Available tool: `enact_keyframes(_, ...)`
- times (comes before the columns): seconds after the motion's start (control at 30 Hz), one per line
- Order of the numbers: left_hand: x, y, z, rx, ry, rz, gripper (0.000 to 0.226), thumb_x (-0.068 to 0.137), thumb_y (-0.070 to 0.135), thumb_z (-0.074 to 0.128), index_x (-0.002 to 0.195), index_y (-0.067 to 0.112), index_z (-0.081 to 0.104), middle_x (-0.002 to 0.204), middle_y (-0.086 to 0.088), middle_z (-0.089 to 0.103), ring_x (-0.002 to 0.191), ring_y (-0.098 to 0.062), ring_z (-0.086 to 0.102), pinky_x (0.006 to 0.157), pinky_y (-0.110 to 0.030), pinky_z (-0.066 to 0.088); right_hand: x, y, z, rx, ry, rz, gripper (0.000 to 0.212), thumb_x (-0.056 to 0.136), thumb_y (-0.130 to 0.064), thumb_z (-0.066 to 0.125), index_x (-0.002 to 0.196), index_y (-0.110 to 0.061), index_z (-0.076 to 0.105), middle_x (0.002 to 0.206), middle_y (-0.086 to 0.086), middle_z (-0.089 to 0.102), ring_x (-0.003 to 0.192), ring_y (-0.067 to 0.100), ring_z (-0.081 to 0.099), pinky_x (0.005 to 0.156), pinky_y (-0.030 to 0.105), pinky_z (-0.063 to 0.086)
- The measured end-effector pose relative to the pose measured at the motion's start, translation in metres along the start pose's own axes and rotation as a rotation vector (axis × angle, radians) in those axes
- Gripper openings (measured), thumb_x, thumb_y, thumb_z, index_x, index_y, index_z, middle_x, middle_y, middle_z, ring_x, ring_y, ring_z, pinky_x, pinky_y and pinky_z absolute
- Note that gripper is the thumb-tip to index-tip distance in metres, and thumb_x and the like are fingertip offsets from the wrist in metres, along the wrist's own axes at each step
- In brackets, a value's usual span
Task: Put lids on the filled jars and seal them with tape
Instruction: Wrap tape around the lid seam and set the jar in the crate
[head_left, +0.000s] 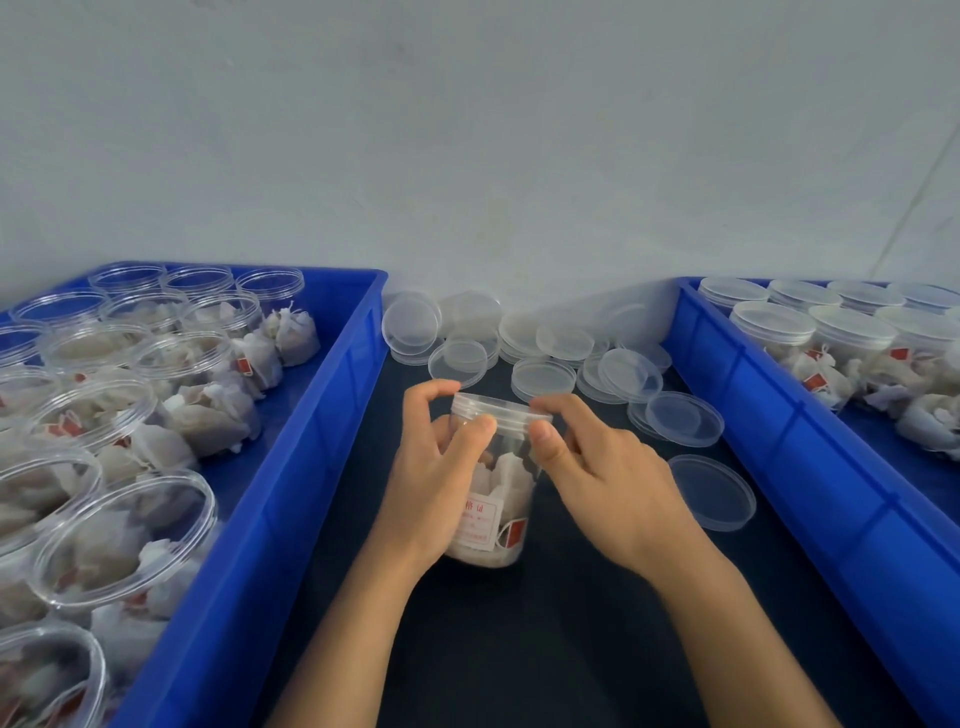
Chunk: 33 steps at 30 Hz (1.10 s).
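Behind both hands (519, 467), the jar (493, 499) label (480, 519) reads blurred.

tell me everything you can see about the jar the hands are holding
The jar is a clear, plastic-looking cylinder, upright on the dark table between two blue crates. It holds whitish tea-bag-like sachets with a red tag, and bears a white label with red print. A clear lid sits on its mouth. The left hand wraps its side; the right hand pinches the lid's rim. No tape shows on it.
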<state>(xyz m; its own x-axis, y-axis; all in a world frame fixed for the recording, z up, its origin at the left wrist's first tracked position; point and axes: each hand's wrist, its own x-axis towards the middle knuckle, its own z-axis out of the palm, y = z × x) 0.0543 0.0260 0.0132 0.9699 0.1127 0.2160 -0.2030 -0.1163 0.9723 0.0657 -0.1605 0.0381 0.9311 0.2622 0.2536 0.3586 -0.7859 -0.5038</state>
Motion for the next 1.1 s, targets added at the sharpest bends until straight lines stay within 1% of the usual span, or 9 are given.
enact_keyframes(0.17, 0.0, 0.0, 0.0, -0.01, 0.023, -0.048, 0.042, 0.09, 0.054, 0.052, 0.13, 0.042, 0.049, 0.113, 0.015, 0.073, 0.103, -0.003, 0.073, 0.086, -0.032, 0.06, 0.002, 0.001, 0.004, 0.361, -0.074, 0.057, 0.044, 0.095, -0.078, 0.033, 0.131, -0.058, 0.048, 0.07, -0.01, 0.069, 0.07, 0.0, 0.062, 0.072, 0.033, 0.048)
enact_keyframes(0.23, -0.003, 0.001, 0.001, 0.065, 0.029, -0.028, 0.05, 0.089, 0.063, 0.046, 0.136, 0.045, 0.048, 0.113, 0.025, 0.068, 0.106, 0.004, 0.067, 0.093, -0.034, 0.056, 0.001, 0.003, 0.005, 0.427, -0.068, 0.064, 0.036, 0.098, -0.076, 0.037, 0.128, -0.061, 0.05, 0.075, -0.004, 0.069, 0.073, 0.004, 0.063, 0.076, 0.036, 0.052)
enact_keyframes(0.33, -0.009, 0.003, 0.001, 0.166, 0.096, 0.032, 0.067, 0.086, 0.074, 0.044, 0.148, 0.05, 0.048, 0.126, 0.021, 0.062, 0.117, 0.004, 0.061, 0.103, -0.036, 0.053, 0.002, 0.006, 0.005, 0.456, -0.036, 0.076, 0.034, 0.096, -0.075, 0.043, 0.124, -0.06, 0.055, 0.086, -0.005, 0.074, 0.08, 0.005, 0.066, 0.079, 0.04, 0.055)
enact_keyframes(0.4, -0.012, 0.005, 0.003, 0.181, 0.125, 0.047, 0.078, 0.083, 0.079, 0.047, 0.155, 0.048, 0.044, 0.13, 0.019, 0.063, 0.118, 0.004, 0.062, 0.103, -0.035, 0.054, 0.003, 0.005, 0.006, 0.459, -0.026, 0.056, 0.036, 0.095, -0.074, 0.046, 0.125, -0.056, 0.056, 0.073, -0.021, 0.069, 0.072, -0.004, 0.062, 0.07, 0.032, 0.045)
enact_keyframes(0.47, -0.013, 0.007, 0.008, 0.21, 0.128, 0.041, 0.088, 0.08, 0.083, 0.053, 0.159, 0.046, 0.037, 0.128, 0.02, 0.065, 0.115, 0.005, 0.064, 0.1, -0.033, 0.056, 0.003, 0.004, 0.007, 0.446, -0.014, 0.046, 0.04, 0.095, -0.075, 0.047, 0.125, -0.052, 0.057, 0.062, -0.024, 0.062, 0.063, -0.005, 0.058, 0.067, 0.029, 0.04)
enact_keyframes(0.6, -0.009, 0.006, 0.012, 0.227, 0.128, 0.025, 0.092, 0.079, 0.084, 0.056, 0.159, 0.045, 0.034, 0.127, 0.021, 0.065, 0.112, 0.006, 0.065, 0.1, -0.032, 0.055, 0.003, 0.005, 0.003, 0.385, -0.048, 0.057, 0.047, 0.089, -0.081, 0.036, 0.125, -0.057, 0.053, 0.082, -0.021, 0.069, 0.08, -0.002, 0.062, 0.076, 0.036, 0.049)
enact_keyframes(0.73, -0.004, 0.002, 0.006, 0.087, 0.122, -0.015, 0.09, 0.077, 0.083, 0.061, 0.158, 0.049, 0.038, 0.123, 0.036, 0.064, 0.114, 0.016, 0.062, 0.101, -0.028, 0.051, 0.003, 0.013, -0.005, 0.333, -0.05, 0.044, 0.031, 0.099, -0.062, 0.043, 0.129, -0.056, 0.052, 0.083, -0.006, 0.065, 0.075, 0.007, 0.061, 0.077, 0.039, 0.052)
enact_keyframes(0.93, -0.002, 0.0, 0.0, -0.002, 0.138, -0.041, 0.094, 0.074, 0.085, 0.063, 0.157, 0.048, 0.04, 0.134, 0.025, 0.064, 0.124, 0.003, 0.063, 0.113, -0.044, 0.051, 0.001, 0.01, -0.008, 0.225, 0.027, -0.035, 0.009, 0.1, -0.053, 0.056, 0.108, -0.05, 0.054, 0.08, -0.014, 0.064, 0.074, 0.008, 0.061, 0.07, 0.032, 0.048)
enact_keyframes(1.1, -0.002, 0.003, -0.002, 0.035, 0.156, -0.014, 0.092, 0.074, 0.083, 0.061, 0.156, 0.043, 0.044, 0.115, 0.042, 0.065, 0.111, 0.006, 0.068, 0.107, -0.043, 0.054, 0.0, 0.007, -0.007, 0.076, 0.09, -0.068, 0.011, 0.097, -0.057, 0.052, 0.102, -0.049, 0.057, 0.093, -0.024, 0.059, 0.089, 0.005, 0.055, 0.068, 0.027, 0.04)
